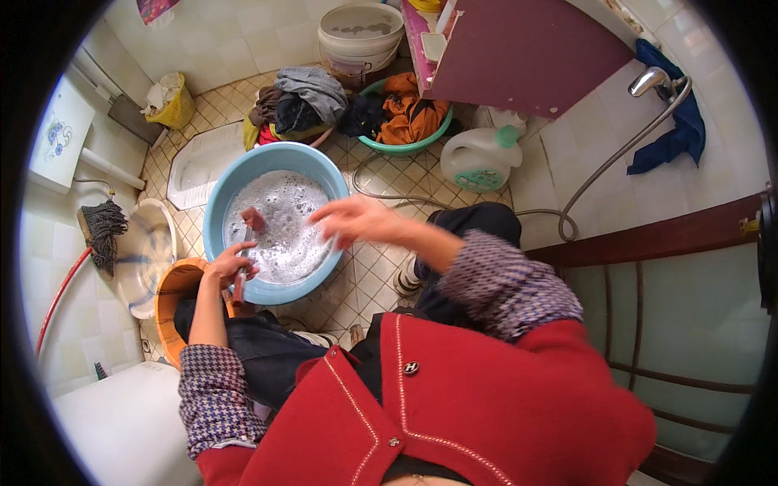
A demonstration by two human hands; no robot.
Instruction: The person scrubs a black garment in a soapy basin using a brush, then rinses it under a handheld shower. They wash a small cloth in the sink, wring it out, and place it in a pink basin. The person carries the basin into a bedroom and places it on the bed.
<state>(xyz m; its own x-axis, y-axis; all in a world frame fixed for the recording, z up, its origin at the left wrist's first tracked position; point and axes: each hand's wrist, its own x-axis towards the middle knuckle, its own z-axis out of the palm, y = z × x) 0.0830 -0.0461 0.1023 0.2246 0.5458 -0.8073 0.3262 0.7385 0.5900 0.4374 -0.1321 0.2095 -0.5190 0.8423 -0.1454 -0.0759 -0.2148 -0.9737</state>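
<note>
A light blue plastic basin [214, 226] of foamy water [285, 212] stands on the floor before me. My left hand [231, 265] is at its near left rim. It holds a long narrow thing [242, 273] with a grey middle and reddish-brown ends, perhaps a washboard seen edge-on. The thing leans over the rim, its far end above or in the foam. My right hand [352, 220], blurred, is over the basin's right side. Its fingers are apart and nothing shows in them. Whatever lies under the foam is hidden.
Piled clothes [304, 100] and a green basin [406, 149] of clothes stand beyond. A detergent jug [480, 159] and looping shower hose [598, 167] are to the right. Left are a wooden bucket [173, 288], a pale basin [143, 255] and a squat toilet [203, 159].
</note>
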